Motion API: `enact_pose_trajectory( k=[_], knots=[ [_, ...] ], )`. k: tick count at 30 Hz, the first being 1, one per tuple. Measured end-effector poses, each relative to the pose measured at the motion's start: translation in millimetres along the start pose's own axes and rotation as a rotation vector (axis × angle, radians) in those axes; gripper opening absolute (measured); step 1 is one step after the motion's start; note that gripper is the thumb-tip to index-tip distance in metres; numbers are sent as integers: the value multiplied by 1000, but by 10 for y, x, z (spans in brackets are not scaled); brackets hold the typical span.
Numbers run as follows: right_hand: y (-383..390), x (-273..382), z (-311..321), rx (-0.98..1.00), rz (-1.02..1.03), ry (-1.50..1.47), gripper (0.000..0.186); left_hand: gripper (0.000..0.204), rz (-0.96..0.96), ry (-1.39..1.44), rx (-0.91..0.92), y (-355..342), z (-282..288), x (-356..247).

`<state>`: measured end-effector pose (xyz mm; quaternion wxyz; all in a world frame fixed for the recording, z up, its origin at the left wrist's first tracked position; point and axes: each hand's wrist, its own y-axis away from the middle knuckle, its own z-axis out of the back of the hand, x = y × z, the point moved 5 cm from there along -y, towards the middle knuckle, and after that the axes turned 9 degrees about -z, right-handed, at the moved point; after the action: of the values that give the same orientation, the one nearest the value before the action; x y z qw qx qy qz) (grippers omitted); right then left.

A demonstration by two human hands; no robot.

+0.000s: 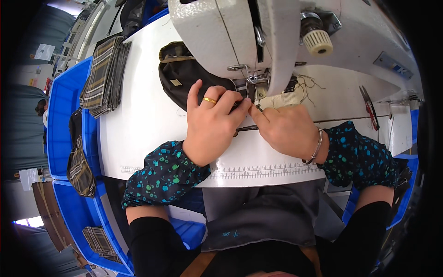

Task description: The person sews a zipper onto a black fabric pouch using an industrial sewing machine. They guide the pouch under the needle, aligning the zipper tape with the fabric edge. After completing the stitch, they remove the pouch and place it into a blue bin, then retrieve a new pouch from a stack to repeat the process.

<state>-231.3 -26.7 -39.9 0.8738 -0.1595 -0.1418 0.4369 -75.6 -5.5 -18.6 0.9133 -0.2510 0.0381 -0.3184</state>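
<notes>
A dark fabric piece [180, 74] with plaid trim and a small pale label lies on the white sewing table, partly under the sewing machine head [217, 32]. A metal-toothed zipper [248, 89] runs along its right edge, beside the needle area [260, 87]. My left hand [212, 117], with a ring, rests over the fabric, its thumb and forefinger closed at the zipper edge and the other fingers bent. Against it, my right hand [288, 129] has its fingertips closed at the zipper's near end. Fingers hide part of the seam.
Plaid fabric pieces [104, 69] are stacked on the table's left edge, above blue bins [62, 152]. Red-handled thread snips [370, 108] and loose threads [307, 87] lie to the right. A printed ruler [221, 175] follows the front edge.
</notes>
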Motion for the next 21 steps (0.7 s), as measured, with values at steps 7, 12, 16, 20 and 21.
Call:
enact_pose_trajectory(
  k=[7,12,16,20,21],
  knots=[
    [-15,0,4,-17,19,-30,31,30,-50,81,9,-48,-36,53],
    [-17,-18,18,-15,3,-45,30,36,-52,136,31,-99,-31,76],
    [-24,-12,26,-22,3,-68,28,39,-52,164,73,-111,9,97],
    [-23,-23,18,-48,-13,-28,25,37,-22,159,111,-154,6,98],
    [-32,-33,21,-58,-19,-31,24,36,-6,153,123,-172,10,103]
  ],
)
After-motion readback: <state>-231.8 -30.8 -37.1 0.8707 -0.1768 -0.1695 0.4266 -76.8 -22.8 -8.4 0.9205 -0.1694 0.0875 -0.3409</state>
